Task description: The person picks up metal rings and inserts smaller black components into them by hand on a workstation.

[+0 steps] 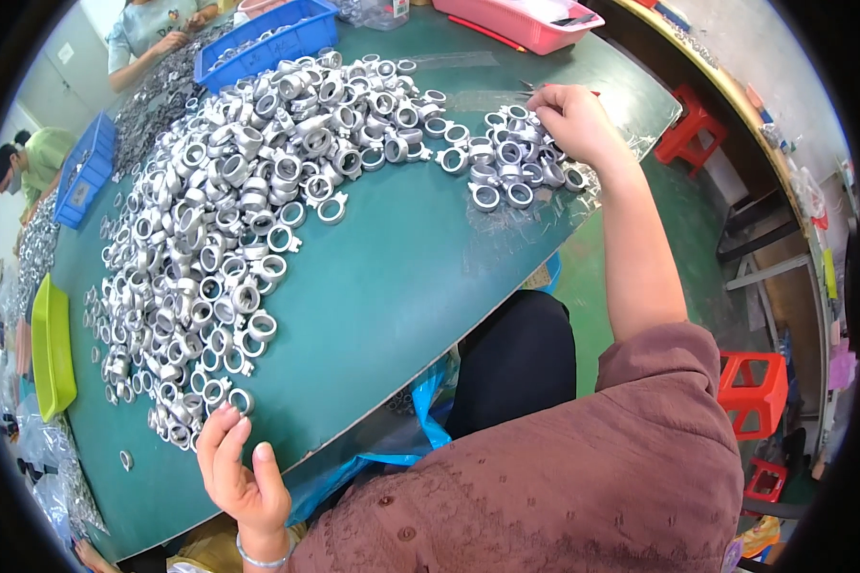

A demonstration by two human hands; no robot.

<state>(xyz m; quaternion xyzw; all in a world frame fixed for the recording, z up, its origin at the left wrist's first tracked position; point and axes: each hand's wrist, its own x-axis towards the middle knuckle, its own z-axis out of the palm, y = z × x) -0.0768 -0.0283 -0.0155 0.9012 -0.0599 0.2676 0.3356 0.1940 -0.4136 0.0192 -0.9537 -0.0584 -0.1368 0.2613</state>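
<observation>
A big heap of silver metal rings with small side lugs (248,181) spreads over the green table (373,258). My left hand (244,473) hangs at the heap's near end, palm turned up and fingers apart, with nothing seen in it. At the far right, my right hand (573,119) is over a smaller cluster of the same rings (511,158), its fingers curled together. Whatever they may hold is hidden. A thin dark tip and a bit of red show on either side of that hand, perhaps a tool; whether it is held cannot be made out.
Blue bins (268,43) and a green tray (53,349) stand around the heap. A pink tray (521,24) sits at the far edge. Two people work across the table beside dark small parts (162,95). Red stools (693,129) stand to the right.
</observation>
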